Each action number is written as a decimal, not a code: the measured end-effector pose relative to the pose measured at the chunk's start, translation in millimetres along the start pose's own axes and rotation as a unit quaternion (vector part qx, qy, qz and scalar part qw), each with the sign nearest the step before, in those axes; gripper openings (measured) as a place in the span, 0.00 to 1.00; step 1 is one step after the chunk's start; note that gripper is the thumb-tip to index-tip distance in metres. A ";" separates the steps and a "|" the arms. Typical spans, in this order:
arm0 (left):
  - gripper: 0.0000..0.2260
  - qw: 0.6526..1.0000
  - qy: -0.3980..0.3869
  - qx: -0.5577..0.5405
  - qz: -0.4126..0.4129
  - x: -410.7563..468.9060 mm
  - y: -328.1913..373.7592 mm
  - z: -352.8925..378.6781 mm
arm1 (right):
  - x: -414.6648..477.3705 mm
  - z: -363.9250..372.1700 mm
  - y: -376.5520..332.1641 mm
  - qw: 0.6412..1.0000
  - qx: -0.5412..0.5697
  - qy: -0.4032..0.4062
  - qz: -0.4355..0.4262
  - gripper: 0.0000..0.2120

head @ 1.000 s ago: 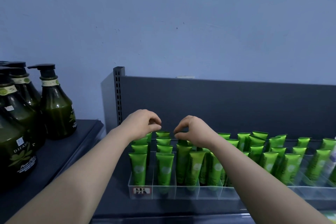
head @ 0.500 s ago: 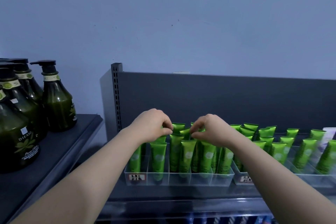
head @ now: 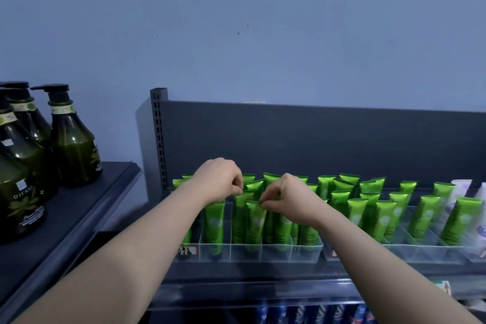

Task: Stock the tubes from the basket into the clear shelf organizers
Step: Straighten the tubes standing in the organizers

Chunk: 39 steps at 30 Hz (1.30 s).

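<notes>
Green tubes (head: 357, 217) stand with crimped ends up, lined front to back in the lanes of two clear organizers on a dark grey shelf (head: 236, 273). The left organizer (head: 276, 253) and the right organizer (head: 410, 254) sit side by side at the shelf's near edge, and a price label (head: 187, 250) is on the left one's front wall.

Both forearms reach in from the near side, and the hands meet over the middle lanes of the left organizer. The left hand (head: 219, 179) is knuckles up with its fingers curled down, and its fingertips pinch the crimped top of the second tube (head: 238, 218). The right hand (head: 286, 197), just beside it, is curled too. Its thumb and forefinger pinch the top edge of the front tube (head: 255, 223), which stands at the near end of that lane, just in front of the second tube. Both tubes have their lower ends down inside the organizer.

Behind the rows rises the shelf's dark back panel (head: 315, 144), with a blue-grey wall (head: 236, 34) above it. At the far right a few white tubes (head: 461, 187) stand past the green ones. To the left, on a separate side shelf (head: 86, 205), stand dark green pump bottles (head: 73, 144) with black pumps. Blue packages (head: 318, 314) show on the level below.
</notes>
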<state>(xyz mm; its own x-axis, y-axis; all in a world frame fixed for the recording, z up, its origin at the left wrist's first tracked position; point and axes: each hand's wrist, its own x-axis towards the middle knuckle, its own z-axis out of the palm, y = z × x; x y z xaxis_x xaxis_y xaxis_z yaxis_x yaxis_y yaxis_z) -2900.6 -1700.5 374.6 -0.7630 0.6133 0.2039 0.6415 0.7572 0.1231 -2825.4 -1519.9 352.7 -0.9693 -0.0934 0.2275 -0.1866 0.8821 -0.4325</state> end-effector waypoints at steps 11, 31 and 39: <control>0.06 0.999 0.034 -0.017 0.014 -4.6 2.8 5.9 | -2.9 6.5 -5.8 1.000 -0.014 0.017 -0.022 0.04; 0.07 0.999 0.000 -0.039 -0.006 0.6 -0.6 7.0 | -0.8 10.3 -5.8 0.999 0.023 0.027 -0.018 0.04; 0.06 0.999 0.016 -0.050 -0.014 1.3 -3.1 10.0 | 1.1 11.9 -9.4 0.999 0.026 0.026 -0.029 0.04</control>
<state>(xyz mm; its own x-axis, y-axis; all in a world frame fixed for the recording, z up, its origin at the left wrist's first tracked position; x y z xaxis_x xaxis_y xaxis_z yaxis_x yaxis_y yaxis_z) -2904.3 -1699.8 364.7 -0.7785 0.5844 0.2291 0.6264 0.7463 0.2251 -2826.6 -1533.7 346.6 -0.9474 -0.1184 0.2974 -0.2512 0.8510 -0.4612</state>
